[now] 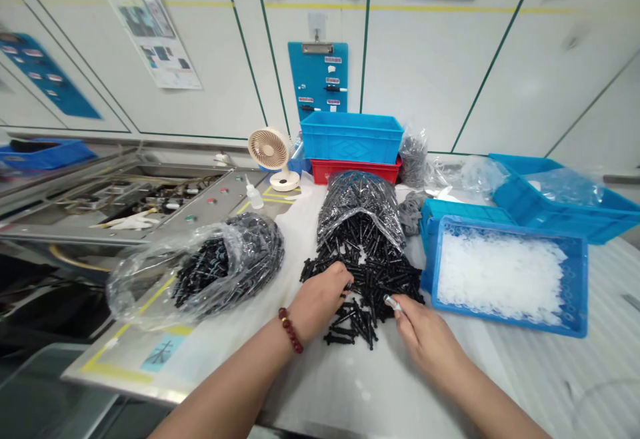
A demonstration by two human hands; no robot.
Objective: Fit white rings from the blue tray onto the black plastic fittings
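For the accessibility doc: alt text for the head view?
The left hand touches a pile of black plastic parts spilling from a clear bag; the right hand pinches something silver at its edge. A blue tray of white pieces sits to the right.

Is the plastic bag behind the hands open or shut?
Open: the bag gapes, and black plastic parts spill onto the bench.
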